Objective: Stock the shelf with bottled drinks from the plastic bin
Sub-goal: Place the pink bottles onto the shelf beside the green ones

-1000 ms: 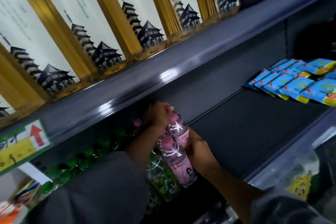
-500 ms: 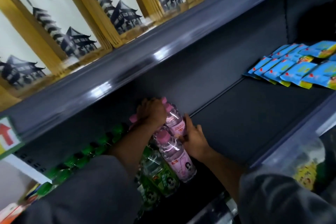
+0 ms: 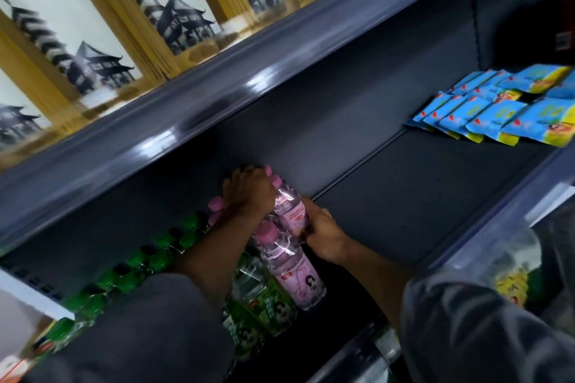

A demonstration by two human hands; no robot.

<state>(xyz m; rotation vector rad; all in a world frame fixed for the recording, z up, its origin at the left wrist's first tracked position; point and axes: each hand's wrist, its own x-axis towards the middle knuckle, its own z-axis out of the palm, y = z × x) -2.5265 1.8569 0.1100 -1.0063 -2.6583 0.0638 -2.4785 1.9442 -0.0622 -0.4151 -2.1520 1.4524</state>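
Clear bottles with pink caps and pink labels stand in a row on the dark shelf (image 3: 413, 196). My left hand (image 3: 249, 193) lies curled over the tops of the rear pink bottles. My right hand (image 3: 323, 235) grips the lower part of a rear pink bottle (image 3: 291, 208) from the right side. A front pink bottle (image 3: 292, 270) stands free just below both hands. Green-capped bottles (image 3: 174, 246) with green labels fill the shelf to the left; my left forearm crosses over them. The plastic bin is out of view.
Blue snack packets (image 3: 497, 112) lie on the shelf at the far right. The upper shelf edge (image 3: 249, 84) overhangs my hands, with gold-framed boxes (image 3: 174, 15) on it. A lower shelf rail (image 3: 485, 227) and packaged goods (image 3: 510, 286) sit at the lower right.
The view has shifted a little. My right hand has slid closer onto the rear pink bottle's base. My left hand stays on the bottle tops.
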